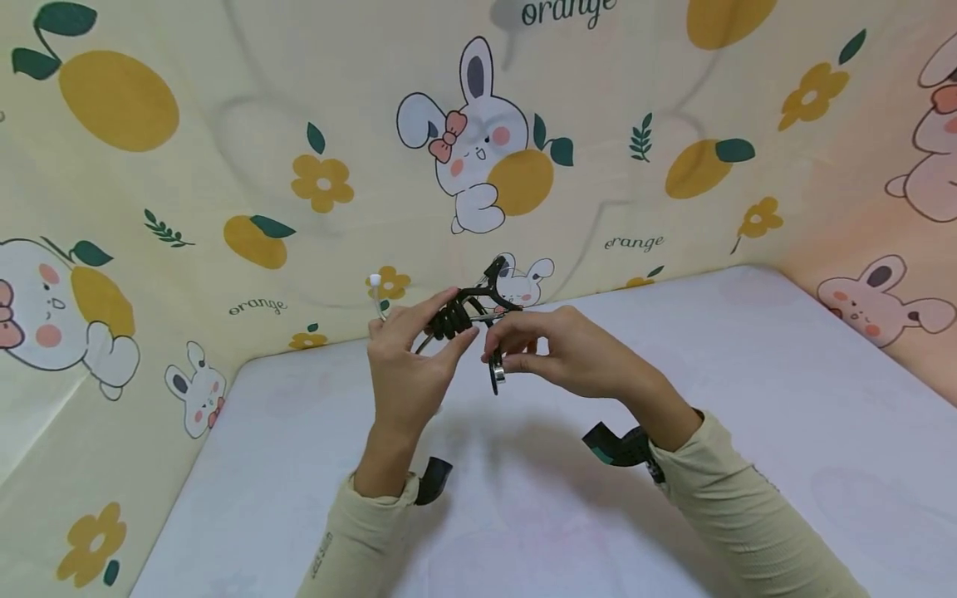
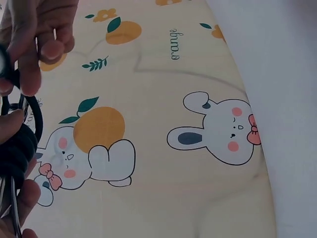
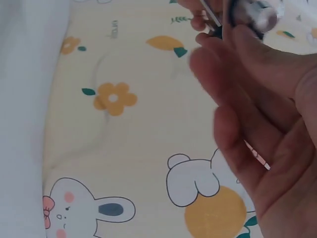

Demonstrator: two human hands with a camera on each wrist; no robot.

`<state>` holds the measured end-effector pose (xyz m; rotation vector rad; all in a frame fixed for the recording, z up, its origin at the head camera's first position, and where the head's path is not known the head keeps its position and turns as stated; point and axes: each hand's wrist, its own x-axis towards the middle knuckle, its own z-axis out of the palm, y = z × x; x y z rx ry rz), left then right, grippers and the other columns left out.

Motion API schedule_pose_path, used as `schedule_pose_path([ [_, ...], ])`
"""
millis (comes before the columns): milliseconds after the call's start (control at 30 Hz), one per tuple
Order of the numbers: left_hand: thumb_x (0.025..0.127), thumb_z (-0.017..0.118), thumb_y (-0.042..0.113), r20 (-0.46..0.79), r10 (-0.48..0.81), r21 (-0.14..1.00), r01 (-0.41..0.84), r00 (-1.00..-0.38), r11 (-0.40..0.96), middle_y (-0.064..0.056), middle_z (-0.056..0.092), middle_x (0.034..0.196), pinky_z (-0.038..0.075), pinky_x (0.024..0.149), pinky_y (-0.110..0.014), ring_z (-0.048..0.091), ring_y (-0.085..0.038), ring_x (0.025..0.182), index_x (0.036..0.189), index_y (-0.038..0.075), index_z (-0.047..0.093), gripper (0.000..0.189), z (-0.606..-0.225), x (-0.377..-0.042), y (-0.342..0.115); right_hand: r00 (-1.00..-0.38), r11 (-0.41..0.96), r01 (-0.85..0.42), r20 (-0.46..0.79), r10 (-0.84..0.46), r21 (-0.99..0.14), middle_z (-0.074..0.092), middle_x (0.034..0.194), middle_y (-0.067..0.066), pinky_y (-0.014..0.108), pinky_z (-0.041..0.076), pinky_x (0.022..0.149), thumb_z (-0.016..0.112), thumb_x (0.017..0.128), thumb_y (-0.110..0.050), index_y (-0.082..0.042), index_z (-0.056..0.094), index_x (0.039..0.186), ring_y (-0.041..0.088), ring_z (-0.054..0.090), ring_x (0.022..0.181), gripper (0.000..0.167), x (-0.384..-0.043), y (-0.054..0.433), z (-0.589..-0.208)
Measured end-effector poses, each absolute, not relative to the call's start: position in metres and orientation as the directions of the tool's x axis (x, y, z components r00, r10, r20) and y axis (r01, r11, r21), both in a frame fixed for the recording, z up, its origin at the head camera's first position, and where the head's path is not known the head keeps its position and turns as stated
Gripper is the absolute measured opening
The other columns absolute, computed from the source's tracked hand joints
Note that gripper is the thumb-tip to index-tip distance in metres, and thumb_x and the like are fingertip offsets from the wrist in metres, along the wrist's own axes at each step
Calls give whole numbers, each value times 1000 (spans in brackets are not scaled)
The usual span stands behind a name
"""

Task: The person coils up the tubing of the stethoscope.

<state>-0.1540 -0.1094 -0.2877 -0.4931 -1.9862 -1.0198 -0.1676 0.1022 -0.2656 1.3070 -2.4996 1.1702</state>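
Observation:
A stethoscope, its black tubing (image 1: 451,320) wound into a tight coil, is held up over the table. My left hand (image 1: 409,365) grips the coil between thumb and fingers; the same coil (image 2: 19,148) shows at the left edge of the left wrist view. From behind the left fingers sticks out a metal ear tube with a white tip (image 1: 375,281). My right hand (image 1: 579,353) pinches the round chest piece (image 1: 497,372), which hangs below a loop of tubing. In the right wrist view, its silver and black face (image 3: 252,16) is blurred beside the thumb.
Beneath both hands lies a white-covered table (image 1: 523,515). Behind it rises a cream cloth backdrop (image 1: 359,75) printed with rabbits, oranges and flowers. Black straps with small devices (image 1: 619,446) sit at the cuffs of both sleeves.

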Motion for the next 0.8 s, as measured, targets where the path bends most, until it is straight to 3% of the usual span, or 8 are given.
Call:
schedule_pose_path([
  [233, 77, 87, 17, 842, 31, 416, 684, -539, 599, -3, 76, 112, 18, 77, -34, 62, -20, 85, 120, 16, 73, 46, -287, -153, -105, -659, 366, -736, 479, -580, -569, 74, 85, -11, 25, 47, 72, 76, 86, -15, -20, 72, 103, 4, 65, 84, 17, -170, 102, -269],
  [467, 89, 75, 20, 763, 166, 409, 665, -625, 625, -1, 73, 120, 23, 78, -38, 63, -20, 100, 133, 19, 65, 46, -285, -151, -107, -733, 400, -675, 502, -458, -620, 76, 85, -9, 25, 42, 61, 79, 83, -16, -22, 77, 98, 5, 65, 78, 16, -171, 103, -269],
  [600, 91, 73, 19, 729, 193, 416, 649, -657, 637, -1, 71, 124, 23, 78, -37, 62, -19, 106, 139, 21, 59, 50, -285, -151, -107, -755, 401, -655, 534, -380, -641, 75, 87, -6, 25, 42, 61, 81, 81, -14, -21, 79, 97, 10, 58, 72, 17, -171, 102, -270],
  [667, 91, 73, 19, 737, 175, 416, 643, -653, 643, -3, 72, 120, 23, 78, -37, 63, -20, 102, 139, 20, 59, 51, -285, -152, -107, -744, 387, -668, 558, -367, -636, 76, 91, -4, 24, 41, 62, 82, 79, -11, -20, 80, 96, 12, 54, 72, 19, -171, 100, -270],
  [800, 90, 74, 16, 764, 104, 453, 644, -637, 617, -8, 73, 106, 25, 79, -39, 65, -20, 87, 138, 16, 61, 50, -285, -153, -108, -671, 343, -741, 620, -406, -577, 75, 105, -1, 21, 47, 70, 83, 76, -4, -17, 81, 95, 13, 63, 88, 23, -169, 93, -272],
])
